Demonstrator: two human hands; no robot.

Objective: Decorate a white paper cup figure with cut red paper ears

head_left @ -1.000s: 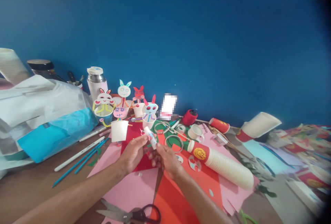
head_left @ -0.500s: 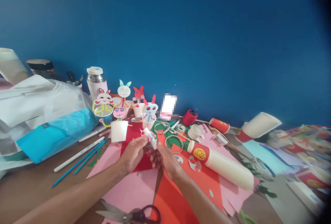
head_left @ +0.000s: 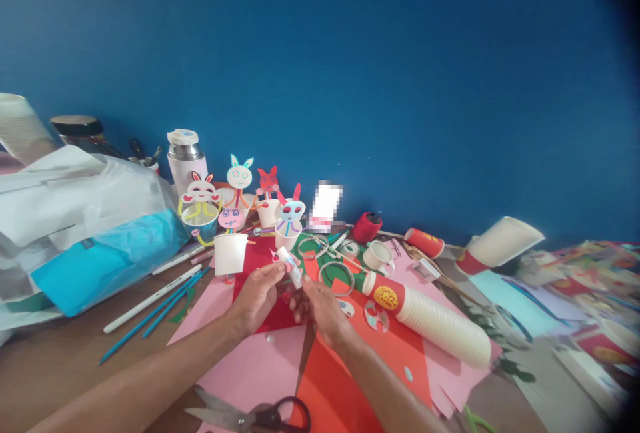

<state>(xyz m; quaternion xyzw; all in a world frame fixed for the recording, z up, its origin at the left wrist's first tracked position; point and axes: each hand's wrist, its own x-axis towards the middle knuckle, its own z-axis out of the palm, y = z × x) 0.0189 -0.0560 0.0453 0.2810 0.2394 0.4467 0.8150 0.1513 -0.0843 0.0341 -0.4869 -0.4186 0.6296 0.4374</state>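
Observation:
A small white tube [head_left: 291, 269] with a pale cap is held between my two hands over the red paper. My left hand [head_left: 259, 293] pinches its capped end, and a small pink and white scrap shows at those fingertips. Around the tube's lower end are the fingers of my right hand [head_left: 323, 306]. Just beyond stands a white cup with a bunny face [head_left: 291, 210] with pink ears. Left of it is a white cup [head_left: 231, 254] with a pink face above it.
Black-handled scissors [head_left: 250, 418] lie at the front edge. A long stack of paper cups [head_left: 440, 324] rests on orange paper [head_left: 350, 380] at right. Blue pencils [head_left: 145, 323], a flask [head_left: 186, 160] and a plastic bag [head_left: 85, 200] are at left. A white mug [head_left: 379, 258] stands behind the stack.
The tube has tilted slightly, and my right fingers have shifted a little around its lower end. Everything else looks the same.

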